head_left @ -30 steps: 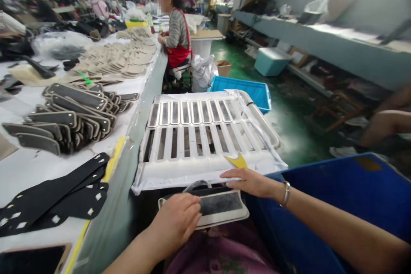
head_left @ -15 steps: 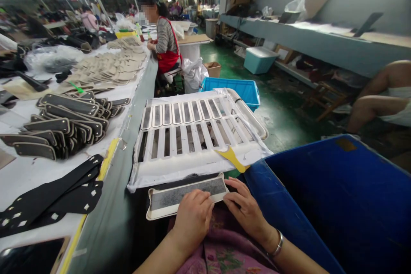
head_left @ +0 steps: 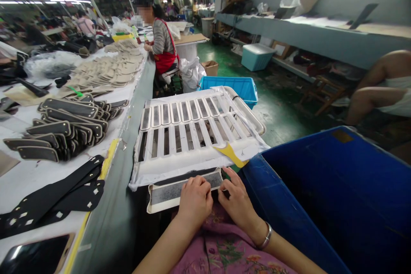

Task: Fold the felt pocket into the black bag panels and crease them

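A long cream-edged strip with a grey middle (head_left: 167,193) lies across my lap, in front of a white tray (head_left: 180,163). My left hand (head_left: 195,199) presses on the strip's right part with curled fingers. My right hand (head_left: 236,200) pinches the strip's right end, fingertips close to those of the left hand. On the tray rest two rows of similar strips (head_left: 183,112) side by side, and a yellow scraper (head_left: 231,154) lies at the tray's near right corner.
A long worktable (head_left: 28,171) runs on my left with stacks of dark strips (head_left: 61,124), black cut pieces (head_left: 51,199) and beige pieces (head_left: 105,70). A big blue bin (head_left: 337,188) stands at my right. A seated person in a red apron (head_left: 160,45) works farther along.
My right hand came off the tray edge and onto the strip's right end. The strip turned and slid nearer the tray. My two hands closed in together.
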A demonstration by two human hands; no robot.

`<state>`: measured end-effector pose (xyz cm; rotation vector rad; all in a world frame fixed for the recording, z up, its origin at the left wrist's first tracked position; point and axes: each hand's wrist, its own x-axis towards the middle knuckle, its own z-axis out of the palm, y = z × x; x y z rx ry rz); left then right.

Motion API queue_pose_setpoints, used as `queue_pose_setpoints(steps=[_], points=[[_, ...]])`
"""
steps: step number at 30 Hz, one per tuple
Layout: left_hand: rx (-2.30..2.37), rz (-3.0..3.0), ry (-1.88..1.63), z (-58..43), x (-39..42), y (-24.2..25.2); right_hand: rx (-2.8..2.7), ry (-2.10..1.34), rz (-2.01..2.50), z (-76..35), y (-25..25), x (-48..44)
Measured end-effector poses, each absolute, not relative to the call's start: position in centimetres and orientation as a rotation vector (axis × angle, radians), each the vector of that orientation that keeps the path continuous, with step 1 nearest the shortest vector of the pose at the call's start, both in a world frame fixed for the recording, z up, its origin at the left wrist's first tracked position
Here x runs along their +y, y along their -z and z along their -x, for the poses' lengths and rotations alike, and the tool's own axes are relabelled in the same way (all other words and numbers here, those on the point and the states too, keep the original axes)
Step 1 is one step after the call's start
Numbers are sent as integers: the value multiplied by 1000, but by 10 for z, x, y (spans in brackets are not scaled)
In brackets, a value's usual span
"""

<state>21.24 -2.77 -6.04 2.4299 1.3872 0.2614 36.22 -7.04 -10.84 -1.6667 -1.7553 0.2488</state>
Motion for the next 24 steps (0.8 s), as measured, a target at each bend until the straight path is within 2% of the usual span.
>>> queue_pose_setpoints(steps=[10, 17, 24], points=[[1429, -2457, -243, -211, -30, 61, -1782, -386, 1623, -369, 106, -71], [1395, -2437, -313, -205, -32, 61, -1885, -286, 1594, -373, 99, -76], [1310, -2382, -336, -200, -29, 62, -2027, -430, 1414, -384, 88, -71]])
